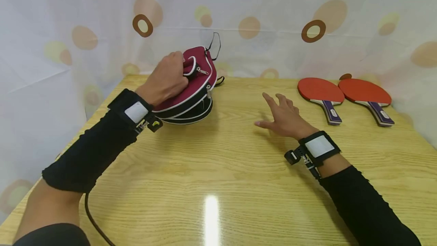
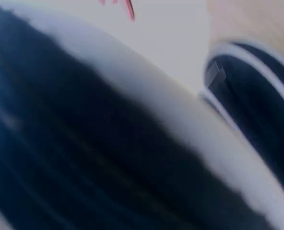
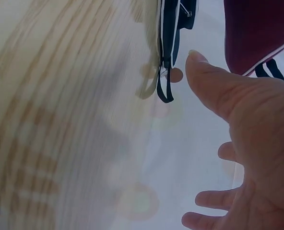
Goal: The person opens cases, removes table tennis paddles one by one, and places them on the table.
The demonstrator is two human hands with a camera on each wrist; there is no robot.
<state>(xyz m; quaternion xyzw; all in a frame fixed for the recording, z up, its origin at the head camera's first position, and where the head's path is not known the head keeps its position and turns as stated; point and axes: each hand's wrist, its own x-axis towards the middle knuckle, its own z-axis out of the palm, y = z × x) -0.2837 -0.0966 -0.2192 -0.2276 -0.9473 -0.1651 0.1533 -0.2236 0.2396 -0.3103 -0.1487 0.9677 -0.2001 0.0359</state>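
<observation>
A dark red zippered bag [image 1: 199, 90] with black sides and white piping is at the table's back left. My left hand [image 1: 167, 77] grips its red upper part near a small zipped pocket, its fingertips hidden. The upper part stands raised over the black lower part; in the left wrist view a black side [image 2: 108, 120] edged in white fills most of the picture. My right hand [image 1: 285, 117] hovers over the table with fingers spread, holding nothing, between the bag and two red table tennis paddles [image 1: 321, 89]. From the right wrist, the bag's red panel [image 3: 257, 33] appears beyond the thumb.
The paddles lie side by side at the back right, purple handles [image 1: 380, 114] toward me. Behind the wooden table [image 1: 239, 170] hangs a pale curtain [image 1: 232, 7] with round spots. A dark cable [image 1: 92, 219] runs below my left forearm.
</observation>
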